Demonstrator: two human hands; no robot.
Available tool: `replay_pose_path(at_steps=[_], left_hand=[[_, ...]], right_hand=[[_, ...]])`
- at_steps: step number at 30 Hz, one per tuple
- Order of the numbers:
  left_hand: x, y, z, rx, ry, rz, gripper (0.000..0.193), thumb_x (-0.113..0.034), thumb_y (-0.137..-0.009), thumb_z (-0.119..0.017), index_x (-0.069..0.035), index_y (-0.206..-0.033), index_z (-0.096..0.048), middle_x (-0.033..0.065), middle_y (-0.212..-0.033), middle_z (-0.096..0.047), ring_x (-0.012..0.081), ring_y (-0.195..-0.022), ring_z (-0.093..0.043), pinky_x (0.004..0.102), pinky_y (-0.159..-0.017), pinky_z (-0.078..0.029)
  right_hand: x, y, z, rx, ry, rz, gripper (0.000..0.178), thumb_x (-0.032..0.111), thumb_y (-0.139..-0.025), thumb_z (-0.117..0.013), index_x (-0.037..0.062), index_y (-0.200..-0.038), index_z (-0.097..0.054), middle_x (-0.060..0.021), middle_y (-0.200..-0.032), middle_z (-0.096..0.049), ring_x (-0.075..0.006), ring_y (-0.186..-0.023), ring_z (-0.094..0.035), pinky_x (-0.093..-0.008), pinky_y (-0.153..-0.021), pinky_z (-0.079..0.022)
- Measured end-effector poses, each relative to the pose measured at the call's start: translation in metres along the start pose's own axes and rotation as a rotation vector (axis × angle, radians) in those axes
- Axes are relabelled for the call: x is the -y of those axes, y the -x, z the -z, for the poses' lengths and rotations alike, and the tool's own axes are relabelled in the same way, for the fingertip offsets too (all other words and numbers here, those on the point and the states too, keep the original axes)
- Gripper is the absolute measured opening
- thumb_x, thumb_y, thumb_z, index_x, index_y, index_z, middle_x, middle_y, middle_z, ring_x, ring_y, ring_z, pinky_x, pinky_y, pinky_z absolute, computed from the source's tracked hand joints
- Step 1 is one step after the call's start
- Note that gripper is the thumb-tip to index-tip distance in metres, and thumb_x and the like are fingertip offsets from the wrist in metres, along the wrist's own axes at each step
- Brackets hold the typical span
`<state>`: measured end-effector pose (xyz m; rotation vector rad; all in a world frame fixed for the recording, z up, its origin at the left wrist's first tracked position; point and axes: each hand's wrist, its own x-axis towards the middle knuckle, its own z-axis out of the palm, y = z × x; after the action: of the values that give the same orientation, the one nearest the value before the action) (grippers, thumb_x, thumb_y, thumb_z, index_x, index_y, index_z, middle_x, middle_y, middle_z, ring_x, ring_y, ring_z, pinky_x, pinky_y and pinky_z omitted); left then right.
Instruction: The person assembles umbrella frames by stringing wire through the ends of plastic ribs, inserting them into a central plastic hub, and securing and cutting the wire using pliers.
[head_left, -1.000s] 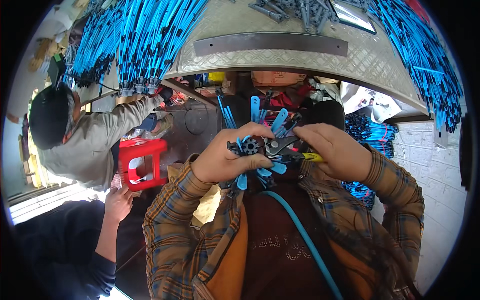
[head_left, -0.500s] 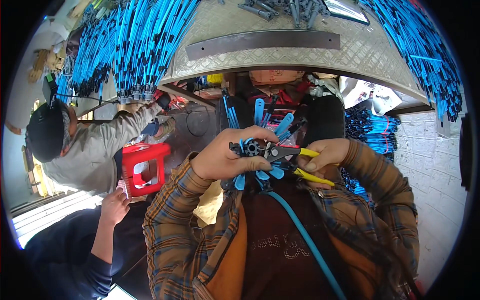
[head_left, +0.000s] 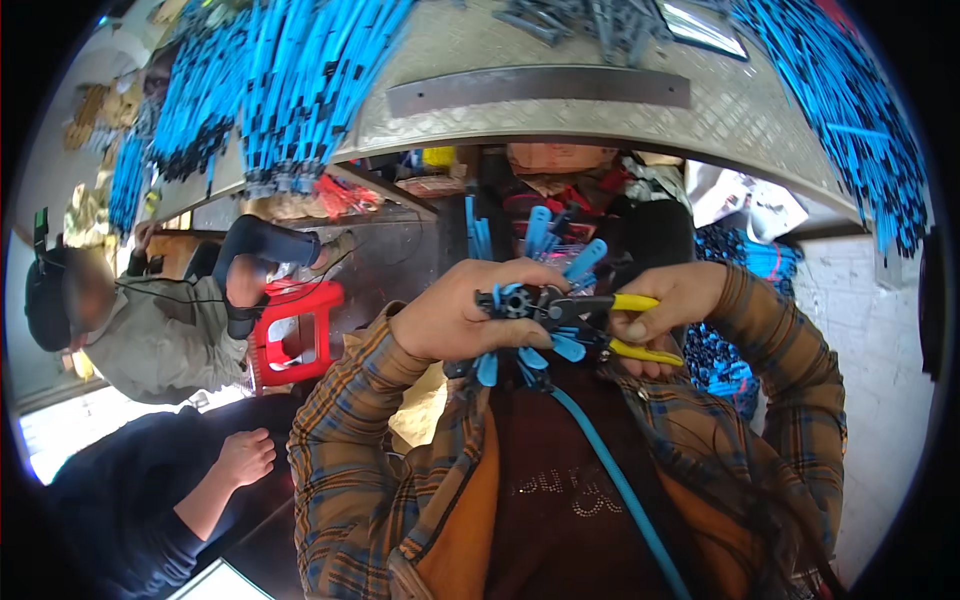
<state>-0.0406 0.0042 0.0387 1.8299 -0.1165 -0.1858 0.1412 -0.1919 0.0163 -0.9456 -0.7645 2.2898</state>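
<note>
My left hand [head_left: 445, 312] is closed around a round black toothed hub [head_left: 514, 300], fingers above and thumb below. Flat blue strips [head_left: 585, 260] and black pieces fan out from around the hub. In my right hand [head_left: 685, 298] is a pair of pliers [head_left: 636, 302] with yellow handles and a dark head. The pliers' head points left and lies at the hub's right side, close to my left thumb and fingertips; what its jaws grip is hidden. A blue tube or strap [head_left: 610, 465] runs down across my dark shirt from below the hub.
Ahead stands a patterned worktable [head_left: 470, 125] bearing a flat grey metal bar [head_left: 540, 88], grey parts [head_left: 620, 25] and piles of blue rods [head_left: 310, 80]. More bundled rods [head_left: 725, 365] lie low at right. At left are a red stool [head_left: 320, 340] and two people [head_left: 160, 340].
The whole view has shifted slightly. The person in grey at left has drawn the outstretched arm back from the table edge. The nearer person's hand has moved. My hands keep their grips.
</note>
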Motion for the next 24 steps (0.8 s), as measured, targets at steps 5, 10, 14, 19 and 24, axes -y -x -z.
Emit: replay_pose_path(at_steps=[5, 10, 14, 19, 24], left_hand=[[0.003, 0.0, 0.002, -0.012, -0.015, -0.092, 0.042, -0.012, -0.07, -0.073, -0.002, -0.107, -0.057, 0.0088, -0.089, -0.062, 0.0184, -0.081, -0.061, 0.0295, -0.074, -0.046], [0.005, 0.003, 0.004, -0.042, -0.022, -0.109, 0.037, -0.022, -0.073, -0.072, -0.005, -0.102, -0.057, 0.011, -0.085, -0.061, 0.0239, -0.073, -0.06, 0.0309, -0.068, -0.046], [0.005, 0.007, 0.003, -0.041, 0.018, -0.062, 0.037, -0.022, -0.073, -0.072, -0.004, -0.102, -0.057, 0.0109, -0.084, -0.062, 0.022, -0.073, -0.06, 0.0312, -0.066, -0.046], [0.011, 0.005, 0.001, -0.072, 0.017, -0.199, 0.037, -0.02, -0.074, -0.071, -0.003, -0.103, -0.056, 0.0115, -0.085, -0.062, 0.021, -0.075, -0.06, 0.0312, -0.067, -0.046], [0.012, 0.012, -0.001, -0.06, 0.041, -0.21, 0.036, -0.019, -0.075, -0.071, -0.001, -0.103, -0.056, 0.0109, -0.086, -0.061, 0.0196, -0.075, -0.059, 0.031, -0.066, -0.046]], right_hand=[[-0.009, -0.008, -0.001, -0.023, 0.044, 0.043, 0.024, 0.021, -0.091, -0.048, -0.0023, -0.093, -0.051, -0.0143, -0.087, -0.062, -0.0187, -0.075, -0.064, -0.0282, -0.062, -0.053], [-0.006, -0.012, -0.005, -0.04, 0.009, 0.091, 0.024, 0.021, -0.091, -0.048, -0.0021, -0.091, -0.051, -0.0151, -0.089, -0.063, -0.0191, -0.075, -0.063, -0.0287, -0.065, -0.053], [-0.001, -0.011, -0.006, -0.081, 0.069, 0.076, 0.023, 0.021, -0.09, -0.05, -0.0027, -0.091, -0.051, -0.0157, -0.089, -0.063, -0.0206, -0.075, -0.063, -0.0304, -0.066, -0.052], [-0.01, 0.003, -0.009, -0.268, 0.177, 0.065, 0.026, 0.022, -0.083, -0.057, -0.0019, -0.092, -0.051, -0.0153, -0.089, -0.062, -0.021, -0.076, -0.063, -0.0318, -0.068, -0.051], [-0.008, -0.009, -0.016, -0.257, 0.103, 0.079, 0.029, 0.025, -0.082, -0.058, -0.001, -0.093, -0.052, -0.0135, -0.087, -0.062, -0.0193, -0.074, -0.062, -0.0307, -0.069, -0.05]])
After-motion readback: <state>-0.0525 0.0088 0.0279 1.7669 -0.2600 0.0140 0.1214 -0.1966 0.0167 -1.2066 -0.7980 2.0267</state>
